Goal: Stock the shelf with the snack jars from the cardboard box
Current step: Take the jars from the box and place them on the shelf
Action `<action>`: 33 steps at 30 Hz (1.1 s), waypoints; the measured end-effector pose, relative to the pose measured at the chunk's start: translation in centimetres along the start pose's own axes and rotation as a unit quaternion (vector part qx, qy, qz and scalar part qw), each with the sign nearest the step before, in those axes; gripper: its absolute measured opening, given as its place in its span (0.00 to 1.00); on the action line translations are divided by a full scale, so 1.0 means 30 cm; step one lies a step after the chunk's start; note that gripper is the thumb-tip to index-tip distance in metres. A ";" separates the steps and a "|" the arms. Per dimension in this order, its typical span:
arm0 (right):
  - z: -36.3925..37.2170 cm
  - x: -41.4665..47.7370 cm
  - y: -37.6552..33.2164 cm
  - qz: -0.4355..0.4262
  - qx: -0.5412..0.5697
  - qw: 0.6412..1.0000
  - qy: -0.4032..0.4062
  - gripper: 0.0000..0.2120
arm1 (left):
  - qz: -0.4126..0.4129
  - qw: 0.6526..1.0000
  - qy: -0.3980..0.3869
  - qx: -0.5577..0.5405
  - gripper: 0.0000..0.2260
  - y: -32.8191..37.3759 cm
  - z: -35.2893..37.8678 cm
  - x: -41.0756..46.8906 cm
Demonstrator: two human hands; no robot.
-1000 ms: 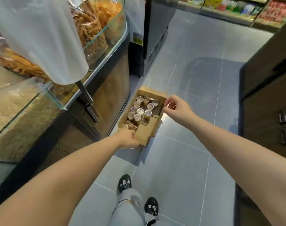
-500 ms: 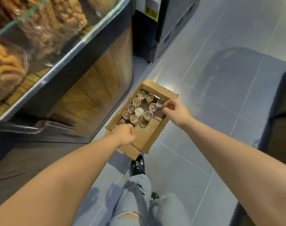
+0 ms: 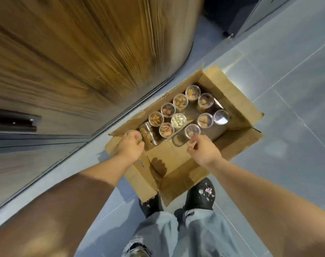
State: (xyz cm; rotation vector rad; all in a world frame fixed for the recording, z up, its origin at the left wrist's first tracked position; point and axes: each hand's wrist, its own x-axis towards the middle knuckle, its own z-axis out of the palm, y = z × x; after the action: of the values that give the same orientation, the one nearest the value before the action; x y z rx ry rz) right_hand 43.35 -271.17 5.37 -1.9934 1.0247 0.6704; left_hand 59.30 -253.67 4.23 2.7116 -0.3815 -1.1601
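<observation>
An open cardboard box (image 3: 234,95) sits on the floor against a wooden counter. Several clear snack jars of nuts stand inside it, among them one with pale kernels (image 3: 178,120) and one that looks nearly empty (image 3: 221,116). One jar (image 3: 148,135) lies tipped at the box's near left corner. My left hand (image 3: 129,146) is curled into a fist at the box's left rim, right beside that tipped jar. My right hand (image 3: 204,151) hovers with loosely spread fingers just above the nearest standing jar (image 3: 192,130), holding nothing. No shelf is in view.
The wooden counter front (image 3: 83,62) rises on the left, with a dark handle (image 3: 13,123) on it. Grey floor tiles (image 3: 288,71) spread to the right. My black shoes (image 3: 200,197) stand at the box's near flap. A dark cabinet base (image 3: 250,12) is at top right.
The view has tipped straight down and come much closer to the box. My right hand moved from the box's right rim to over the near jars. My left hand stayed at the near left corner.
</observation>
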 end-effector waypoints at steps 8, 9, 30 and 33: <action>0.158 0.410 0.082 -0.077 -0.159 0.977 0.122 0.21 | 0.078 0.949 -0.001 0.306 0.33 -0.140 0.268 0.282; 0.169 0.451 0.079 -0.085 -0.184 0.970 0.133 0.24 | 0.094 0.927 -0.002 0.363 0.36 -0.149 0.283 0.303; 0.033 0.054 0.009 -0.116 -0.111 0.974 0.163 0.38 | 0.167 0.948 -0.047 0.266 0.24 -0.075 -0.019 -0.031; -0.014 -0.156 -0.055 -0.119 -0.082 0.975 0.170 0.38 | 0.180 0.955 -0.037 0.232 0.25 -0.036 -0.157 -0.215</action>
State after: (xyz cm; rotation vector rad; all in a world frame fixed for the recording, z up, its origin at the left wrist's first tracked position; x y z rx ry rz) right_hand 42.28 -268.91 9.66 -2.3863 0.9241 0.2959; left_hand 58.61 -250.48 11.61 2.7872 -1.2436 -1.1813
